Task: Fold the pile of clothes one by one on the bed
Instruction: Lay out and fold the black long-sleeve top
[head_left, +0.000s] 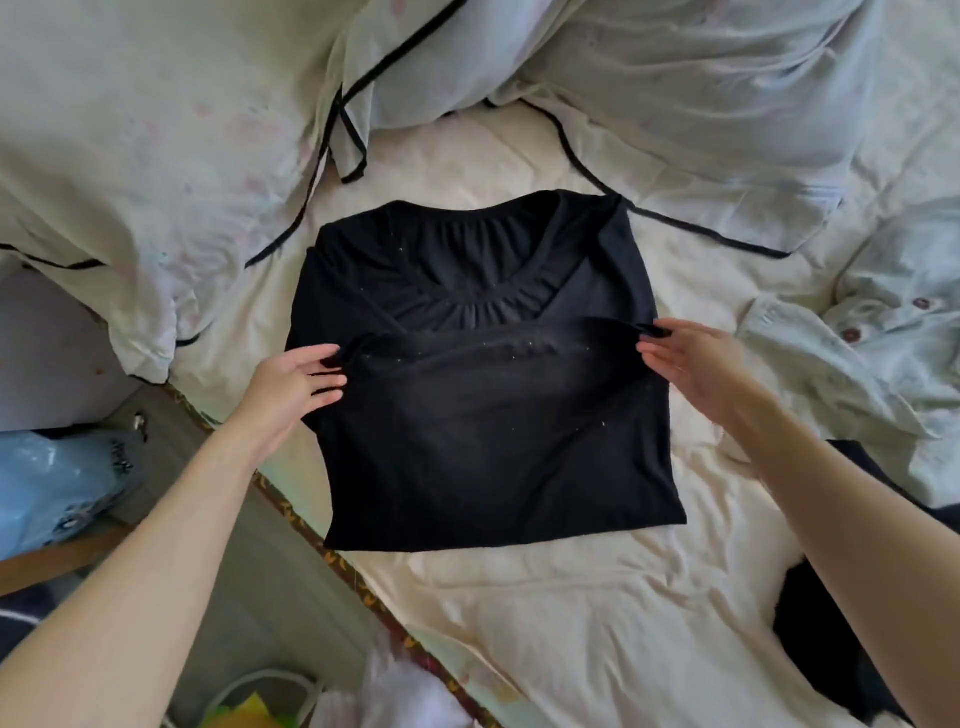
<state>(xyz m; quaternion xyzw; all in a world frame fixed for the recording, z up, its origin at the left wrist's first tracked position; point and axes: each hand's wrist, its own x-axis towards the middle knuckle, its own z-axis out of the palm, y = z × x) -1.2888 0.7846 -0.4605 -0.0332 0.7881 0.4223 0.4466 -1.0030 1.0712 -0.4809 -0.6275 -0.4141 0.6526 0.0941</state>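
My left hand (296, 379) pinches the left end of the folded-up hem of the black top (483, 374): the thumb lies on top of the cloth edge and the fingers (332, 382) are drawn close together, slightly curled under it. My right hand (696, 364) does the same at the right end, thumb and forefinger closed on a small tuck of black fabric, the other fingers (660, 358) lying loosely alongside, a little apart. Both forearms reach in from the lower corners, from 7 and 5 o'clock, palms turned inward toward each other, wrists nearly straight.

The black top lies flat at the middle of the cream bed sheet (571, 597), neckline toward 12 o'clock, sides already folded in, the lower part raised between my 2 hands into a fold that crosses just below the gathered neckline.

At 3 o'clock, well apart from the top, a pale green buttoned shirt (852, 353) lies crumpled. A light quilt with black piping (171, 130) is bunched from 9 round to 1 o'clock. Dark clothing (831, 623) sits at 4 o'clock by my right forearm. A blue plastic bag (57, 483) shows off the bed at 8 o'clock.
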